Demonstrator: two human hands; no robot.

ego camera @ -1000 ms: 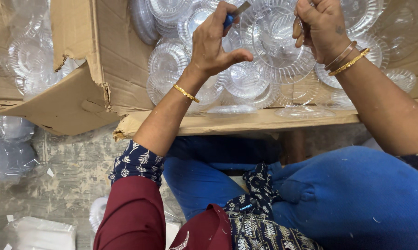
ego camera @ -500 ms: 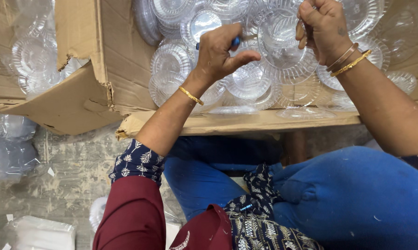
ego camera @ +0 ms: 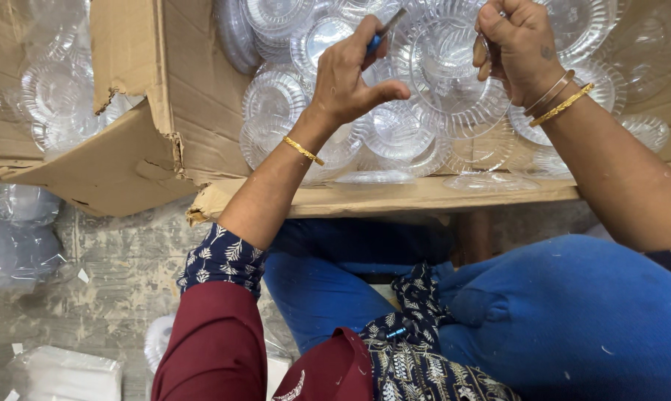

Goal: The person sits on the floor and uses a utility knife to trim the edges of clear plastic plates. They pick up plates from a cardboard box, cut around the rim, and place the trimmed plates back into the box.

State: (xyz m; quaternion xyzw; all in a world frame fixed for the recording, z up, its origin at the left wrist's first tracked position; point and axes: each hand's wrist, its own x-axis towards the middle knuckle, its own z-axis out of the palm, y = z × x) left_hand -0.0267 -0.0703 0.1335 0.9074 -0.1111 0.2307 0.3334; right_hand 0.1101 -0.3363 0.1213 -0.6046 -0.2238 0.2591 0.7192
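My left hand (ego camera: 348, 74) had tipped the knife (ego camera: 383, 30) higher; my right hand (ego camera: 519, 46) still pinched the plate (ego camera: 443, 82).

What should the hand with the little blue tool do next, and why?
Probably bring the blue-handled tool in the left hand across to the edge of the clear plastic plate that the right hand grips. The tip already points toward that plate, but it seems not to touch it yet.

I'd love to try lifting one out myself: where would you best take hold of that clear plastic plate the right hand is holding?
By its thin fluted rim, pinched from the right side, as the right hand does. The clear plastic plate stands tilted on edge, leaving that rim free.
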